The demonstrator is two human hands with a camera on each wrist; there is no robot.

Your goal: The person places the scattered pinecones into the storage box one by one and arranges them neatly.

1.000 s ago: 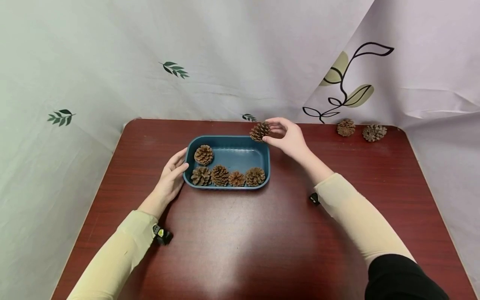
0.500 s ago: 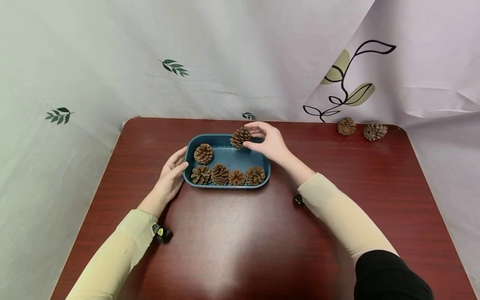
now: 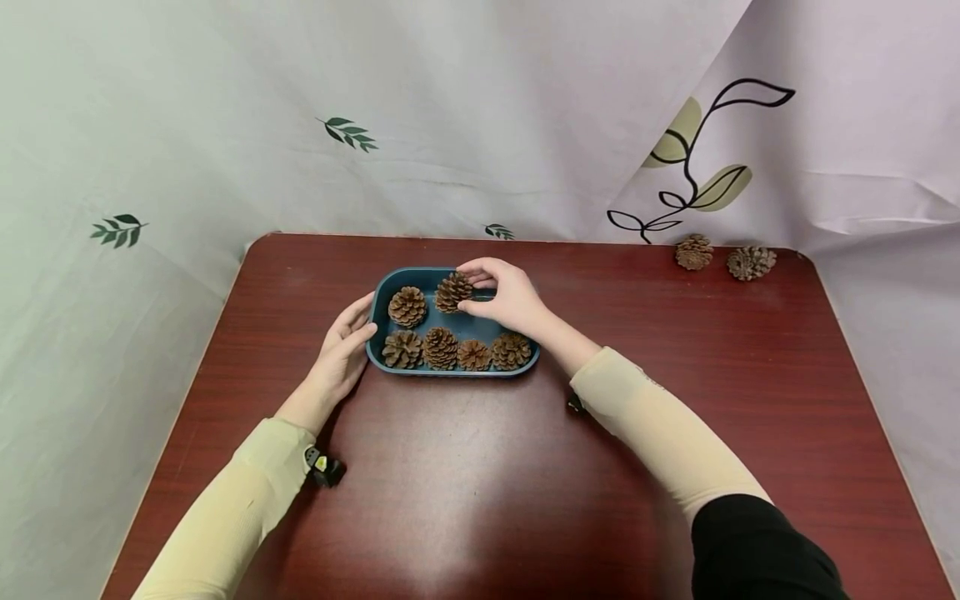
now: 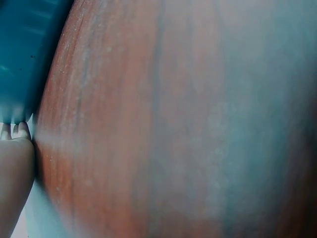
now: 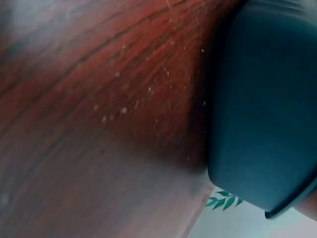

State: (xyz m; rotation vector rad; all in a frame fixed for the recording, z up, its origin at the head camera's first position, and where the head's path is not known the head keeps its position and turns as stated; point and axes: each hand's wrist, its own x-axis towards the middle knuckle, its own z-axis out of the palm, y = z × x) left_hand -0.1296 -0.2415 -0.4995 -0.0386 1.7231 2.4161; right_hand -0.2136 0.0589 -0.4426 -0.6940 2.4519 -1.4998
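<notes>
In the head view, a blue rectangular plastic bin (image 3: pixel 450 373) stands on the table. My left hand (image 3: pixel 339 354) rests against its left end, with the thumb at the rim and the other fingers along the outer wall. My right hand (image 3: pixel 508 298) reaches over the back rim and holds a pine cone (image 3: pixel 453 292) between thumb and fingers, inside the bin's outline. Left of it lies another pine cone (image 3: pixel 407 307). Several more pine cones (image 3: pixel 440 348) form a row along the front wall. Both wrist views show the bin's outside; the held cone is hidden there.
Two pine cones, one brownish (image 3: pixel 693 252) and one greyer (image 3: pixel 752 263), lie at the back right corner of the dark red wooden table (image 3: pixel 450 483). A pale leaf-print cloth (image 3: pixel 450 117) hangs behind the table's back edge.
My right hand has carried the pine cone left and down, from above the bin's back right corner to beside the cone at back left. My left hand stays at the bin's left end.
</notes>
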